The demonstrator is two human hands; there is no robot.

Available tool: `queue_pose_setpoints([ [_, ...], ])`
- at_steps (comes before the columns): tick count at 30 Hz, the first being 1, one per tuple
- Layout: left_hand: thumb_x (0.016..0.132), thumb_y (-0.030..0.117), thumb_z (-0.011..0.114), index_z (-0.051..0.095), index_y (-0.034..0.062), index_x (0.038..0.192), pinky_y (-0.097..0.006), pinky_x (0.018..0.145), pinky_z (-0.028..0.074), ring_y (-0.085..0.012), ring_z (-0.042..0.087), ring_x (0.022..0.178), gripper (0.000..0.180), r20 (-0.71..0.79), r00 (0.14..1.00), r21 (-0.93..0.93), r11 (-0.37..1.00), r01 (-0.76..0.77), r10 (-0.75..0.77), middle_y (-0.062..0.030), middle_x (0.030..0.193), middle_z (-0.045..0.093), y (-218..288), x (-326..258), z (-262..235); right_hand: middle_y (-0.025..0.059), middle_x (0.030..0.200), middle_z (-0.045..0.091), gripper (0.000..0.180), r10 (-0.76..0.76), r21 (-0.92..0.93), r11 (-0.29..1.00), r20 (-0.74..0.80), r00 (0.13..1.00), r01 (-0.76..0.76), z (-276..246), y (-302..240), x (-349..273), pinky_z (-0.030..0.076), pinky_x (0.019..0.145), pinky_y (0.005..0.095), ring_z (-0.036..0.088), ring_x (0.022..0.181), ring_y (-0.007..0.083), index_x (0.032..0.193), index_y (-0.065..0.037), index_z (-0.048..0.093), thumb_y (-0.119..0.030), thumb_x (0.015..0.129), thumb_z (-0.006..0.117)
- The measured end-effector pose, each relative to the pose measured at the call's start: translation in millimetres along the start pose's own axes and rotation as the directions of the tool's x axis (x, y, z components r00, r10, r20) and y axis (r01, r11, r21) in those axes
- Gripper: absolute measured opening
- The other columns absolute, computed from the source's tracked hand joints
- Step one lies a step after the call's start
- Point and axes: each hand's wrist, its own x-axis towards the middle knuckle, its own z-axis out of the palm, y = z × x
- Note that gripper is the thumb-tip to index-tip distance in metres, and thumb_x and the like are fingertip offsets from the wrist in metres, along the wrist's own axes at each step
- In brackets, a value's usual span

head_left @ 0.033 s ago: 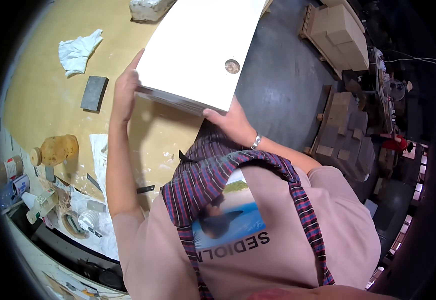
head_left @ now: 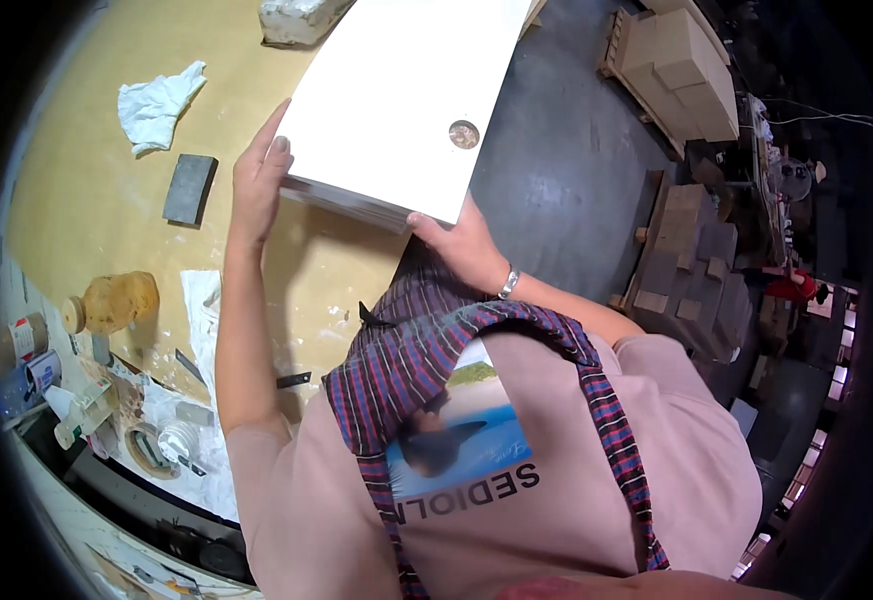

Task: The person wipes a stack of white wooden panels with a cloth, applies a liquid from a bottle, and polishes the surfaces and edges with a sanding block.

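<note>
A stack of white boards (head_left: 387, 110) lies at the table's right edge, its layered near side facing me. Near one corner the top board has a round hole (head_left: 465, 134). My left hand (head_left: 260, 175) is closed against the stack's left side, fingers along the edge and thumb at the near left corner. Around the near right corner curls my right hand (head_left: 462, 245), thumb on the near face; its other fingers are mostly hidden behind the stack. A dark grey block (head_left: 191, 189) and a crumpled white cloth (head_left: 160, 108) lie left of my left hand.
A yellowish jar (head_left: 112, 302) lies on the tabletop (head_left: 67, 200) at left, near a cluttered ledge with a white coil (head_left: 179, 440). A wrapped block (head_left: 299, 20) sits at the far edge. Cartons on pallets (head_left: 692, 270) stand on the floor at right, with a person (head_left: 795, 288) beyond.
My left hand has shifted slightly right, and its thumb has moved up along the stack's corner. My right hand and the stack stay nearly still.
</note>
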Motion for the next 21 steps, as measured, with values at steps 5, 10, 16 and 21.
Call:
queue_pose_setpoints([
  [5, 0.1, 0.034, 0.051, 0.056, -0.0029, 0.132, -0.031, 0.096, 0.044, -0.0205, 0.06, 0.109, 0.049, -0.175, 0.974, 0.117, 0.985, -0.128, 0.147, -0.0168, 0.122, 0.063, -8, 9, 13, 0.0254, 0.111, 0.063, 0.066, 0.102, 0.032, 0.994, -0.042, 0.994, -0.101, 9, 5, 9, 0.047, 0.091, 0.0404, 0.063, 0.103, 0.0353, 0.124, 0.007, 0.044, -0.043, 0.088, 0.067],
  [10, 0.099, 0.035, 0.052, 0.063, 0.0005, 0.124, -0.029, 0.092, 0.045, -0.0204, 0.061, 0.103, 0.044, -0.242, 0.963, 0.207, 0.976, -0.066, 0.116, -0.0157, 0.114, 0.066, -8, 16, 13, 0.0182, 0.078, 0.069, 0.062, 0.049, -0.306, 0.948, -0.138, 0.989, -0.089, 8, -9, 17, 0.052, 0.074, 0.0441, 0.068, 0.077, 0.0376, 0.099, 0.004, 0.061, -0.056, 0.086, 0.061],
  [16, 0.097, 0.04, 0.055, 0.068, 0.002, 0.116, -0.03, 0.082, 0.047, -0.0179, 0.06, 0.087, 0.044, -0.225, 0.955, 0.238, 0.961, -0.138, 0.193, -0.0112, 0.095, 0.066, -10, 13, 8, 0.0174, 0.068, 0.066, 0.067, 0.112, -0.42, 0.899, -0.058, 0.992, -0.126, 5, -2, 14, 0.052, 0.07, 0.0445, 0.067, 0.071, 0.0366, 0.092, 0.004, 0.064, -0.062, 0.087, 0.057],
  [21, 0.096, 0.04, 0.056, 0.07, 0.0022, 0.108, -0.03, 0.076, 0.047, -0.0165, 0.059, 0.079, 0.042, -0.328, 0.941, 0.329, 0.944, 0.027, 0.088, -0.0093, 0.087, 0.065, -6, 19, 13, 0.017, 0.063, 0.064, 0.066, 0.044, -0.375, 0.924, -0.088, 0.995, -0.074, 10, 11, 20, 0.052, 0.068, 0.0427, 0.067, 0.067, 0.0356, 0.087, 0.004, 0.065, -0.062, 0.088, 0.056],
])
